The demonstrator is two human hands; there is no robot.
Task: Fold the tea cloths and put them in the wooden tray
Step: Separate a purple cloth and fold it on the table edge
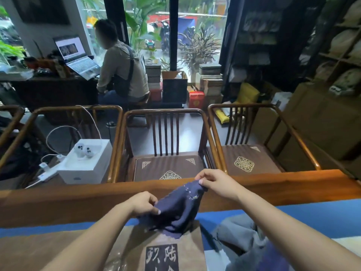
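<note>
A dark navy tea cloth (pixel 179 210) with small pale embroidery hangs above the table, held by both hands. My left hand (pixel 143 204) pinches its lower left edge. My right hand (pixel 216 183) pinches its upper corner, higher and farther from me. The cloth sags between them and its bottom edge touches a brown mat (pixel 175 249) with printed characters. A crumpled grey cloth (pixel 238 231) lies to the right on the table, with a blue-purple cloth (pixel 273 259) partly over it. No wooden tray is in view.
The wooden table's (pixel 58 202) far edge runs across the middle, covered near me by a blue runner (pixel 322 216). Three wooden chairs (pixel 166 165) stand behind it; the left one holds a white box (pixel 86 163) and cables. A person sits at a desk with a laptop (pixel 78 55).
</note>
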